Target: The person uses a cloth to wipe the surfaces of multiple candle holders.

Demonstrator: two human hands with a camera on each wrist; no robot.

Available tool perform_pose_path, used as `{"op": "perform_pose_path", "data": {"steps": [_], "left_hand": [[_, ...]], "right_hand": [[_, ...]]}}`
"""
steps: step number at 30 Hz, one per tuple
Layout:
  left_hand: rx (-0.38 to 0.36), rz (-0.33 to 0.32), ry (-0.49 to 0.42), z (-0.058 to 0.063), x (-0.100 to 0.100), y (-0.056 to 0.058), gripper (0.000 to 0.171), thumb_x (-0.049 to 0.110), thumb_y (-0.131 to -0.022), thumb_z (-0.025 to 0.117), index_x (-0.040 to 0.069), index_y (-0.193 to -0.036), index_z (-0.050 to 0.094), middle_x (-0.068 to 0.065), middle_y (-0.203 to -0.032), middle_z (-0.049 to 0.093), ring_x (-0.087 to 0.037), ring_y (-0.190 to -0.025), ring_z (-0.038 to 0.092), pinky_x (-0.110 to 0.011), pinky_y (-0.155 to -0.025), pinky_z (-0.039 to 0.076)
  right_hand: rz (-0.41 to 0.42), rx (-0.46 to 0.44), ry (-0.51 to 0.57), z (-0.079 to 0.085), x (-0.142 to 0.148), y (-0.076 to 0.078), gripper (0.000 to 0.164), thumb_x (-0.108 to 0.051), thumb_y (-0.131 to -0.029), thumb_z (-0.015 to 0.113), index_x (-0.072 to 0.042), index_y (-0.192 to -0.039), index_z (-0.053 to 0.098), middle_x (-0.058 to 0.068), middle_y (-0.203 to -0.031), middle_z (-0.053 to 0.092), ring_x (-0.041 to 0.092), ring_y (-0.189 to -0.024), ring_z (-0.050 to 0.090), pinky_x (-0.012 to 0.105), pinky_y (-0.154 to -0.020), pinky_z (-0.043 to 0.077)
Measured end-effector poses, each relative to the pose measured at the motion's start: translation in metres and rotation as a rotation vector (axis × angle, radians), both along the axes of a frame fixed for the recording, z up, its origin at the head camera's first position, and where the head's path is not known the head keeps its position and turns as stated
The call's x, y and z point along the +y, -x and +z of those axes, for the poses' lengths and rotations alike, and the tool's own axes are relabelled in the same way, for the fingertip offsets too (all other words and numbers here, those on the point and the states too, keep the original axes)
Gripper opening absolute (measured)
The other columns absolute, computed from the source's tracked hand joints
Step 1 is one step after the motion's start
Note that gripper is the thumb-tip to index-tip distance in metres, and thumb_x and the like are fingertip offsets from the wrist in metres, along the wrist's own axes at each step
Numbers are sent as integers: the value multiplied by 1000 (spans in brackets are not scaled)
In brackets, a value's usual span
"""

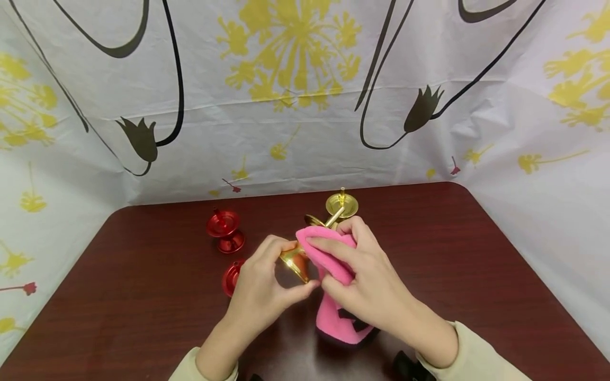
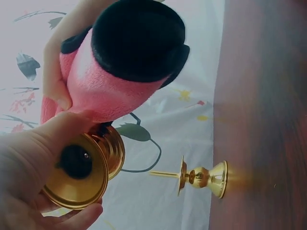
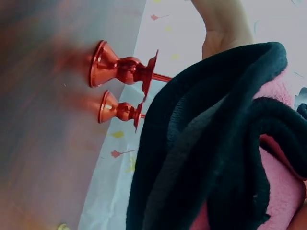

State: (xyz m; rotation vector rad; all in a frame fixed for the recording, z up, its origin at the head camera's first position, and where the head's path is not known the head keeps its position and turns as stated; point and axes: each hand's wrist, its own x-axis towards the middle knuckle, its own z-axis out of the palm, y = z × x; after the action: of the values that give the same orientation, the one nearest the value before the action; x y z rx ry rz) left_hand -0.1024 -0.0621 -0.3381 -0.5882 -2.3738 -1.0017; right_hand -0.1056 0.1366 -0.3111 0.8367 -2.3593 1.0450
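Gold holder [image 1: 294,261] meets pink cloth [image 1: 332,266]!

Left of the cloth, the left hand's [image 1: 262,275] grip pinches the holder's flared base; the right hand's [image 1: 374,280] grip clutches the cloth, hiding the other end. Farther left, a red holder [image 1: 231,279], half-covered.

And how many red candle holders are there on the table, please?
2: one red candle holder stands farther back; the other is nearer, partly behind the left hand. Others might be hidden.

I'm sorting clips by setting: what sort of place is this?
Probably a small indoor recording booth, though the room beyond is out of view: white, yellow-flowered sheeting encloses three sides of a glossy red-brown wood-look table bearing shiny red metal candle holders.
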Motion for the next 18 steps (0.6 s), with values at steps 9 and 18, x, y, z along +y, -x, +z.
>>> {"op": "perform_pose_path", "data": {"steps": [9,18], "left_hand": [[80,27,97,0,2,0,57,29,-63,95,7,-104,61,0,-96,62,-9,-86,60,-27,-72,58],[91,20,72,-1,2,2,57,28,-62,95,7,-104,61,-1,-96,63,-8,-84,62,-25,-71,58]], "right_hand": [[-45,-75,-121,19,-6,8,42,-11,-72,69,-23,-111,74,-3,-102,50,10,-91,47,27,-73,42],[-79,-181,-138,28,-7,9,43,-12,-74,69,-27,-114,73,-5,-100,48,9,-88,45,25,-68,42]]}}
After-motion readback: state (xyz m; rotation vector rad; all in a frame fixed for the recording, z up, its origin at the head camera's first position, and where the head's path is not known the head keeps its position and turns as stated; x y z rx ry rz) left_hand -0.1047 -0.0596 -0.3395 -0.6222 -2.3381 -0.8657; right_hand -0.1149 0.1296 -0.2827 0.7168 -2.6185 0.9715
